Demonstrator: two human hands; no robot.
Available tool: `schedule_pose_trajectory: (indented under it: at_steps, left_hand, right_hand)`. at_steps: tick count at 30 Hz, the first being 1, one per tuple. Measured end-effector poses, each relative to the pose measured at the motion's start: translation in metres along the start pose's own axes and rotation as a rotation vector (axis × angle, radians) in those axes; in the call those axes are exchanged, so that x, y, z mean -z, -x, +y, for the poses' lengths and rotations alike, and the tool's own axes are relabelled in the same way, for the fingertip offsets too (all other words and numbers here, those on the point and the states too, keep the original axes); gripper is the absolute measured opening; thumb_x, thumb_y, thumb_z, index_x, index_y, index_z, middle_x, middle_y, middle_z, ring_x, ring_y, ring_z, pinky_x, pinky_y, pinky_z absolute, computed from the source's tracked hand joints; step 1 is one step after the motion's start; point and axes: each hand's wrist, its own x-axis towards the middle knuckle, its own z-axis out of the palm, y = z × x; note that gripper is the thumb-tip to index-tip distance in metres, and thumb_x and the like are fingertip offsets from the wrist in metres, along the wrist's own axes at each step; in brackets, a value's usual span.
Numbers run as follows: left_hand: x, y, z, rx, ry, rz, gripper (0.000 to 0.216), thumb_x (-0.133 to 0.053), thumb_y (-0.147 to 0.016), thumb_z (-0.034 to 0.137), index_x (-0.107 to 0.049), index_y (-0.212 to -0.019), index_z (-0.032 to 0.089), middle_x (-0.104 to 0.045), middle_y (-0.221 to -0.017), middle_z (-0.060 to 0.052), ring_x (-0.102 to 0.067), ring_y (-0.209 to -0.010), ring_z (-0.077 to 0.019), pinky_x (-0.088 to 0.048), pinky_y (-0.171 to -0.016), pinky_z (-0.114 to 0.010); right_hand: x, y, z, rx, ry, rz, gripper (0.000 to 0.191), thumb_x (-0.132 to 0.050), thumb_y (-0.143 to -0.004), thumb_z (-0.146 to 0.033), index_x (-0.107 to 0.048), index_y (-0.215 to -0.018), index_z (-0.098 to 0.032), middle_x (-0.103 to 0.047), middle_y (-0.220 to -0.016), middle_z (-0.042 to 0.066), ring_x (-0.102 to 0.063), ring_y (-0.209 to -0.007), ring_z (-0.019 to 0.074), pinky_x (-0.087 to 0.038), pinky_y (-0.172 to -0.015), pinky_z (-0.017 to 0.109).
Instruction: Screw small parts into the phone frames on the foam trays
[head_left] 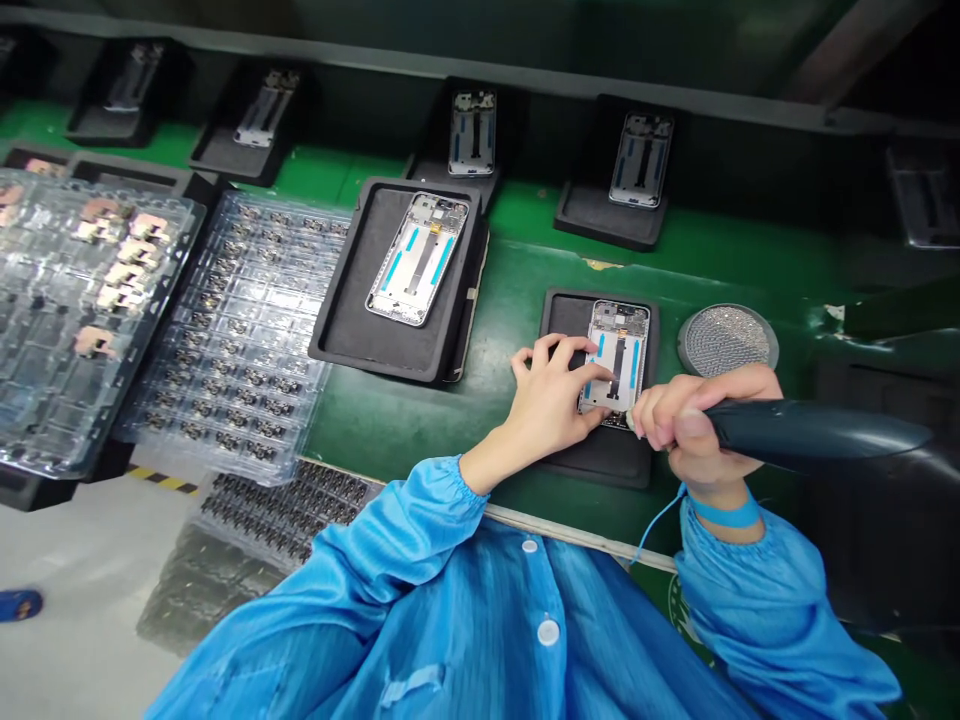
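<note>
Near the front edge of the green worktop (375,420), a flat silver-grey phone frame with bright blue strips (624,330) lies on a shallow black rectangular tray (600,462), against its right side. The bare left hand (551,395) reaches over the tray's left rim, fingers spread and bent, with thumb and index finger at the lower part of the frame; whether they pinch it or only rest on it, I cannot tell. The bare right hand (694,420) is clenched around a dark, tapering handheld tool (810,428), whose grip extends rightward beyond the tray; its tip is hidden behind the fingers.

Just beyond the tray's right rim stands a round grey dish with a bumpy, speckled surface (727,338), near the right knuckles, so room on that side is narrow. To the left, a bare green strip separates the tray from a raised black tray stack (352,320) carrying a second silver-grey frame with blue strips (416,260). More open green lies behind, up to a black rear tray (611,215). Farther left, a clear plastic parts tray (225,340) overhangs the front edge.
</note>
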Motion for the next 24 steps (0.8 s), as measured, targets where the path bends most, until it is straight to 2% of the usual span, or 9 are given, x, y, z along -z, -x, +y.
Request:
schedule_pose_trajectory:
  at_steps: [3, 5, 9, 11, 13, 15, 17, 21, 24]
  left_hand:
    - [-0.002, 0.001, -0.001, -0.014, 0.008, 0.007, 0.041, -0.102, -0.106, 0.033, -0.093, -0.146, 0.037, -0.073, -0.183, -0.011, -0.05, -0.178, -0.0479, -0.044, -0.139, -0.074]
    - [-0.001, 0.005, -0.003, -0.024, 0.036, 0.048, 0.05, -0.097, -0.109, 0.033, -0.088, -0.158, 0.036, -0.068, -0.188, -0.014, -0.052, -0.179, -0.0471, -0.047, -0.141, -0.072]
    - [0.008, 0.021, -0.016, 0.085, 0.013, 0.264, 0.065, -0.068, -0.126, 0.03, -0.059, -0.19, 0.023, -0.064, -0.187, -0.027, -0.066, -0.168, -0.0433, -0.057, -0.141, -0.064]
    - [0.013, 0.028, -0.025, 0.152, -0.086, 0.216, 0.06, -0.058, -0.129, 0.031, -0.057, -0.187, 0.016, -0.078, -0.166, -0.028, -0.078, -0.152, -0.0427, -0.065, -0.133, -0.059]
    - [0.017, 0.031, -0.033, 0.188, -0.177, 0.07, 0.052, -0.053, -0.131, 0.03, -0.062, -0.179, 0.013, -0.087, -0.148, -0.025, -0.088, -0.133, -0.0401, -0.073, -0.119, -0.052]
    - [0.019, 0.031, -0.041, 0.198, -0.239, -0.03, 0.046, -0.052, -0.13, 0.027, -0.066, -0.171, 0.012, -0.091, -0.139, -0.024, -0.094, -0.119, -0.0381, -0.077, -0.106, -0.047]
    - [0.024, 0.03, -0.05, 0.174, -0.274, -0.021, 0.044, -0.055, -0.128, 0.025, -0.068, -0.168, 0.01, -0.093, -0.135, -0.025, -0.096, -0.113, -0.0384, -0.078, -0.101, -0.046]
    - [0.051, 0.008, -0.061, 0.097, -0.286, 0.163, 0.045, -0.06, -0.127, 0.025, -0.069, -0.169, 0.011, -0.094, -0.124, -0.02, -0.098, -0.113, -0.0374, -0.08, -0.103, -0.045]
    - [0.08, -0.043, -0.041, 0.104, -0.332, 0.202, 0.046, -0.057, -0.127, 0.022, -0.07, -0.169, 0.009, -0.095, -0.13, -0.022, -0.096, -0.127, -0.0396, -0.079, -0.112, -0.048]
  right_hand:
    - [0.003, 0.004, 0.003, -0.023, 0.03, -0.051, 0.025, -0.099, -0.116, -0.033, -0.074, -0.12, -0.033, -0.075, -0.075, -0.01, -0.06, -0.046, 0.0141, -0.06, -0.051, 0.028]
    - [0.005, 0.007, 0.005, -0.022, 0.039, -0.079, 0.024, -0.097, -0.117, -0.03, -0.074, -0.123, -0.034, -0.074, -0.076, -0.01, -0.059, -0.047, 0.0141, -0.059, -0.051, 0.028]
    - [0.005, 0.013, 0.006, -0.06, 0.061, -0.021, 0.021, -0.095, -0.118, -0.034, -0.075, -0.121, -0.035, -0.072, -0.076, -0.01, -0.059, -0.049, 0.0158, -0.06, -0.053, 0.031]
    - [0.002, 0.015, 0.006, -0.079, 0.067, 0.007, 0.024, -0.099, -0.116, -0.036, -0.075, -0.118, -0.035, -0.072, -0.075, -0.009, -0.06, -0.05, 0.0173, -0.061, -0.053, 0.033]
    - [-0.002, 0.015, 0.006, -0.076, 0.07, 0.034, 0.026, -0.1, -0.115, -0.04, -0.074, -0.117, -0.035, -0.071, -0.073, -0.01, -0.059, -0.049, 0.0178, -0.06, -0.052, 0.034]
    - [-0.002, 0.011, 0.005, -0.03, 0.071, 0.073, 0.025, -0.095, -0.119, -0.044, -0.072, -0.115, -0.035, -0.069, -0.07, -0.011, -0.054, -0.044, 0.0164, -0.057, -0.048, 0.032]
    - [0.002, 0.003, 0.002, 0.071, 0.09, 0.136, 0.028, -0.09, -0.121, -0.047, -0.067, -0.113, -0.035, -0.065, -0.067, -0.014, -0.047, -0.039, 0.0142, -0.054, -0.045, 0.029]
    - [0.024, -0.016, -0.012, 0.301, 0.201, 0.363, 0.042, -0.092, -0.119, -0.052, -0.056, -0.108, -0.033, -0.061, -0.064, -0.015, -0.042, -0.037, 0.0118, -0.052, -0.044, 0.026]
    - [0.041, -0.026, -0.021, 0.384, 0.256, 0.588, 0.043, -0.089, -0.12, -0.052, -0.052, -0.108, -0.033, -0.057, -0.066, -0.016, -0.042, -0.039, 0.0115, -0.052, -0.046, 0.026]
